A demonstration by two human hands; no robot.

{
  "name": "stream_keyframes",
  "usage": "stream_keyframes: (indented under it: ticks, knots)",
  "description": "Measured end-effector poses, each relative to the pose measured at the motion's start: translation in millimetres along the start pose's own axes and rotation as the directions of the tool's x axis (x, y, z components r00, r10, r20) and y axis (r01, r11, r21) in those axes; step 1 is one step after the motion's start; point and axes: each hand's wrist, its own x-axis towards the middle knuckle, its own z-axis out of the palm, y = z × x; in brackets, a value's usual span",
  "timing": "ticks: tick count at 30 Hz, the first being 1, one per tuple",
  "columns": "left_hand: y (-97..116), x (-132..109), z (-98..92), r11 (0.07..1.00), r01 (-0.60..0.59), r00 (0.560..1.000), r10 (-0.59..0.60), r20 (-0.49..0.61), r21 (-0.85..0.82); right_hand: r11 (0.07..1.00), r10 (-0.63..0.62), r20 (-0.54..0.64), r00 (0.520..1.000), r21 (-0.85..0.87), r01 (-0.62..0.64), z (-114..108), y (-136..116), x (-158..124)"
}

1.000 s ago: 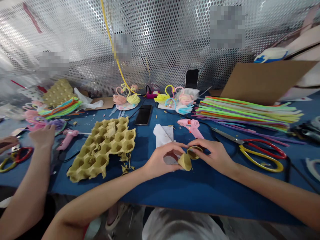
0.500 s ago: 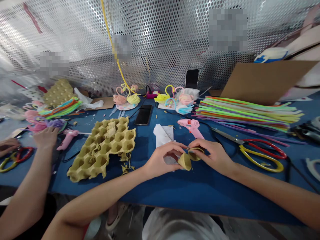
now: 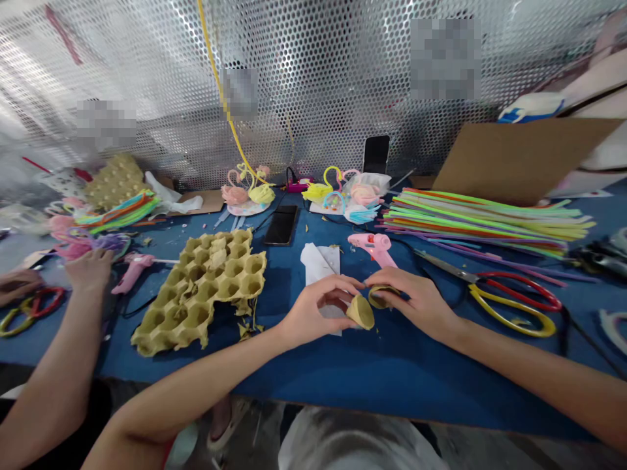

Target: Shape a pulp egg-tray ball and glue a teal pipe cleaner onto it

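Over the blue table (image 3: 401, 391), your left hand (image 3: 318, 312) grasped a cardboard cup (image 3: 361, 313), tilted, while your right hand (image 3: 414, 297) gripped the other cup (image 3: 378, 299) just beside it. The 2 cups were between your hands, near the pink glue gun (image 3: 376, 247); the torn egg tray (image 3: 198, 287) lay to your left, the scissors (image 3: 473, 279) to your right.

The bare left forearm (image 3: 220, 369) slants inward from a bent elbow, the bare left hand (image 3: 313, 308) arched, its thumb and fingers (image 3: 343, 283) bowed into a rounded pinch. From the opposite side comes the bare right forearm (image 3: 529, 369), the bare right hand (image 3: 416, 295) similarly pinched, index fingertips nearly meeting.
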Motion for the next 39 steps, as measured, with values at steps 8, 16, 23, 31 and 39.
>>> stream_keyframes:
  ticks: [8,16,23,31,39]
  knots:
    - [1.9,0.5,-1.1,0.999,-0.011,1.0,0.011,0.0,-0.031,0.994,-0.102,0.011,0.995,-0.034,0.102,1.7,-7.1,-2.4]
    - [-2.0,0.2,-3.3,0.995,-0.051,0.998,0.053,0.019,-0.084,0.998,-0.051,0.012,0.999,-0.019,0.052,3.5,-5.7,-2.3]
    - [1.3,0.2,-2.7,0.997,-0.049,0.999,0.049,0.014,-0.052,0.989,-0.129,0.05,0.99,-0.063,0.132,6.9,1.4,-8.2]
    - [-0.1,0.2,-3.6,0.996,-0.069,0.998,0.069,0.0,-0.062,0.995,-0.088,0.019,0.996,-0.043,0.089,6.0,-7.7,-6.2]
    - [-5.4,0.7,-5.5,0.994,-0.081,0.997,0.081,-0.008,-0.071,0.98,-0.173,0.049,0.984,-0.096,0.177,7.4,0.3,-8.9]
